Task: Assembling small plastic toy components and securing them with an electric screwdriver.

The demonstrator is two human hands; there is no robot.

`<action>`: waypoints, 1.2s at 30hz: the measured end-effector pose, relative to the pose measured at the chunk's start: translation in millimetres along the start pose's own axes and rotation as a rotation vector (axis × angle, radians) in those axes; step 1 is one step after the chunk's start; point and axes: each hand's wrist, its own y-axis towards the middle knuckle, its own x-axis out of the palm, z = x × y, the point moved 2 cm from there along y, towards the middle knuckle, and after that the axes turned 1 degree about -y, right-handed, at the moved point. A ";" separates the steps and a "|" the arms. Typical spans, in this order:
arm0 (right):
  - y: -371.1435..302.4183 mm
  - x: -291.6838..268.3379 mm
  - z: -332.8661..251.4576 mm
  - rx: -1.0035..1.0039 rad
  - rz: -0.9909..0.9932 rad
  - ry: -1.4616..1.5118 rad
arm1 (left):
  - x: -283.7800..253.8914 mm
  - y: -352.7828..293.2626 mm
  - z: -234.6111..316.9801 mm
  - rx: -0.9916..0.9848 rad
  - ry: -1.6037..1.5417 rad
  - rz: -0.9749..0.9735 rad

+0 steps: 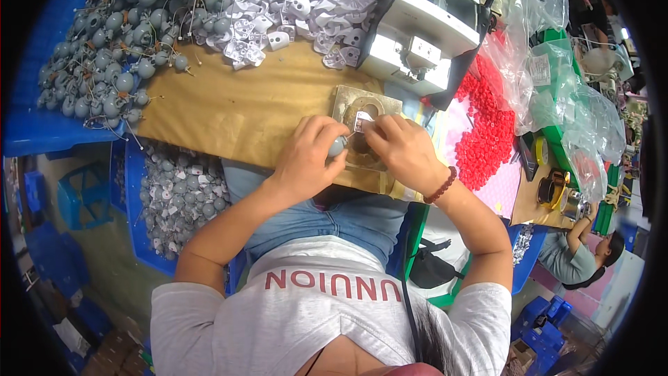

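My left hand (305,154) is closed round a small grey ball-shaped part (337,146), held at the near left edge of a metal fixture block (343,102). The block has a rounded hollow in its top. In the hollow sits a small white plastic piece (362,120) with some reddish detail inside. My right hand (406,152) reaches over the block's right side, its fingers bent and pressed together at the white piece. Whether those fingers grip the piece or a thin wire beside it is hidden.
Grey ball parts with wires (104,63) are heaped at the far left, beside white plastic shells (299,3). A white machine (431,21) stands behind the block. Red small parts (483,139) lie right. A blue bin (149,237) holds more grey parts. A co-worker (577,257) sits far right.
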 end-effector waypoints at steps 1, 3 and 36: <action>-0.6 -0.1 -1.2 -0.014 -0.021 -0.015 | -1.0 1.1 -0.3 -0.013 0.014 0.003; 2.0 -3.3 -4.3 -0.044 -0.072 -0.065 | 0.4 4.4 -0.2 -0.001 0.113 0.025; -40.5 17.4 25.4 0.711 0.611 1.999 | 19.1 14.6 3.9 0.210 0.334 -0.017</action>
